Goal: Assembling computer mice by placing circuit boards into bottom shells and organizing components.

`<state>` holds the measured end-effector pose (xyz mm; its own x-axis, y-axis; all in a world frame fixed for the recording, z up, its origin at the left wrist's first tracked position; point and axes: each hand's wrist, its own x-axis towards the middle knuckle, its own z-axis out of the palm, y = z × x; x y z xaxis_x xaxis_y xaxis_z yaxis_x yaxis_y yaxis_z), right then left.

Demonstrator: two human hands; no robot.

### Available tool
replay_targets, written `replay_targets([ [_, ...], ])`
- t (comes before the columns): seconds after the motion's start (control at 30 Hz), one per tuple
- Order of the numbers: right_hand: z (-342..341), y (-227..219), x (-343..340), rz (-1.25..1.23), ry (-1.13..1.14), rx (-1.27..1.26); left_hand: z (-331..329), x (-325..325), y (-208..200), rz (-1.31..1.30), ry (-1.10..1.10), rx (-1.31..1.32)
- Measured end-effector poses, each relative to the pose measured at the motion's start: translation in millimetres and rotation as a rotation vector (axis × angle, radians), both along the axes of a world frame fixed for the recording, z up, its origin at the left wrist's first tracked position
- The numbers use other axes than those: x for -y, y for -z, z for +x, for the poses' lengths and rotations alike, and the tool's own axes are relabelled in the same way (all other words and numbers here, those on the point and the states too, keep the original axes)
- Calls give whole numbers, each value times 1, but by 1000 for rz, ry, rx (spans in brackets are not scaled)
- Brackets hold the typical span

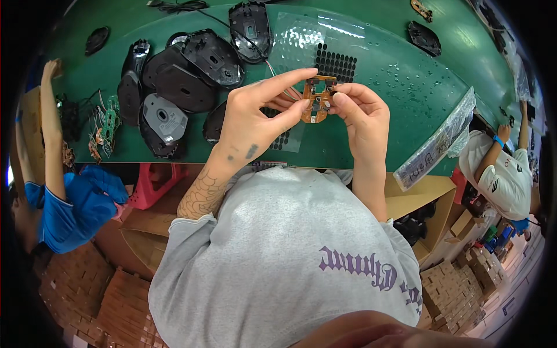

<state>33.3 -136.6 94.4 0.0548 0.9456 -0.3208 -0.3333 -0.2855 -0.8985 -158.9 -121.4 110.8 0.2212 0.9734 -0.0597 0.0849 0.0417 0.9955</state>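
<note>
An orange-brown computer mouse circuit board [318,104] with dark and white components is held up over the green table. My left hand [266,104] grips its left side, with thumb and forefinger spread along its edge. At the right edge, my right hand [359,108] pinches with thumb and forefinger. A small dark part [332,91] shows at those fingertips; whether it is fixed to the board I cannot make out. Several thin wires [292,93] pass behind my left fingers. Beneath both hands lies a clear sheet with rows of black oval pads [336,62].
Black mouse shells [185,87] are heaped on the left of the table [383,75], beside green circuit boards [108,124]. A plastic-wrapped strip [435,142] lies at the right front edge. Cardboard boxes [426,217] stand below. Co-workers' arms [53,124] reach in on both sides.
</note>
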Motion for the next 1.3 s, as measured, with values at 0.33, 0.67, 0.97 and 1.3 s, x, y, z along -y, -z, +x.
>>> replay_targets([
  [0.33, -11, -1, 5, 80, 133, 129, 2, 4, -2, 45, -12, -47],
  [0.67, -16, 2, 8, 96, 192, 172, 0, 3, 3, 166, 27, -94],
  [0.97, -13, 2, 7, 58, 161, 146, -2, 2, 10, 249, 58, -133],
  [1.3, 2, 17, -1, 20, 8, -208, -3, 1, 5, 137, 101, -55],
])
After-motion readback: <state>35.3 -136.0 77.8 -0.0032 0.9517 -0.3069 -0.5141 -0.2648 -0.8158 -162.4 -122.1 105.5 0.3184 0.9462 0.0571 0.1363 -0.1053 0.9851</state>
